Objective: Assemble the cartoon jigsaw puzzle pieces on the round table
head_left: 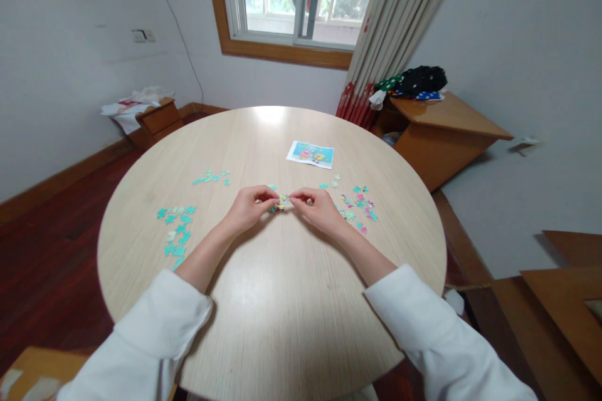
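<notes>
Over the middle of the round table [273, 301], my left hand [253, 207] and my right hand [318, 207] meet at a small cluster of jigsaw puzzle pieces [283, 202] with yellow and teal on it. Thumb and fingers of each hand are pinched at its two sides. How the pieces in the cluster join is too small to tell. Beyond the hands lies a picture card [311, 155] with a pink and a yellow cartoon figure on blue.
Loose teal pieces [181, 229] lie at the left, with a smaller group [211, 177] behind them. Pink and multicoloured pieces [362, 203] are spread at the right. A wooden cabinet [446, 131] with cloths on top stands behind the table at the right, beside a curtain [390, 25].
</notes>
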`<state>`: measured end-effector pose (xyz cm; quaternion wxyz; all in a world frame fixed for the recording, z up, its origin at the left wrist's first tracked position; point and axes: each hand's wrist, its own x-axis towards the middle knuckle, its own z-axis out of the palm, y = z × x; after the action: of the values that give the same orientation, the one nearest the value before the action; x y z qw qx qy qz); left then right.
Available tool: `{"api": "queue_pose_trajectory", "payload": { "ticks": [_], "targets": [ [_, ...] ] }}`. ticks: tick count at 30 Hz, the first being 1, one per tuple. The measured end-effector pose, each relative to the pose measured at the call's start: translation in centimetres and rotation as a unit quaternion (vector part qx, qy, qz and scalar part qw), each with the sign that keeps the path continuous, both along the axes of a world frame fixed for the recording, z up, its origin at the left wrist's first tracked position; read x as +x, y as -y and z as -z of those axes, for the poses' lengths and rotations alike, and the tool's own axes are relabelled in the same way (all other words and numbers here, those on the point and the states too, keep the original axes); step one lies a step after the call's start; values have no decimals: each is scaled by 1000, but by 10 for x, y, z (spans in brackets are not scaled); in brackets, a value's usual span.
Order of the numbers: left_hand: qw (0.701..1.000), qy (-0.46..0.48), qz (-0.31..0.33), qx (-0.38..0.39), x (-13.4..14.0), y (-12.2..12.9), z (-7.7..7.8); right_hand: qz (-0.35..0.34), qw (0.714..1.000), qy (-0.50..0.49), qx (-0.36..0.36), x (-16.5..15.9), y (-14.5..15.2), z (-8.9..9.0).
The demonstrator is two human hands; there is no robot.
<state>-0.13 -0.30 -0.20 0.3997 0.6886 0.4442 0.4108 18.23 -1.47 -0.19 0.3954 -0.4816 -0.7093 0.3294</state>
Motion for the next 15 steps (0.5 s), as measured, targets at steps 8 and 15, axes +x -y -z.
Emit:
{"api": "queue_pose_trajectory", "payload": {
  "ticks": [8, 15],
  "targets": [
    [1000, -4, 4, 4, 0, 2, -3, 1, 1000, -6, 6, -1, 1, -1],
    [1000, -7, 5, 4, 0, 1, -3, -2, 1000, 1, 6, 1, 2, -2]
  ]
}}
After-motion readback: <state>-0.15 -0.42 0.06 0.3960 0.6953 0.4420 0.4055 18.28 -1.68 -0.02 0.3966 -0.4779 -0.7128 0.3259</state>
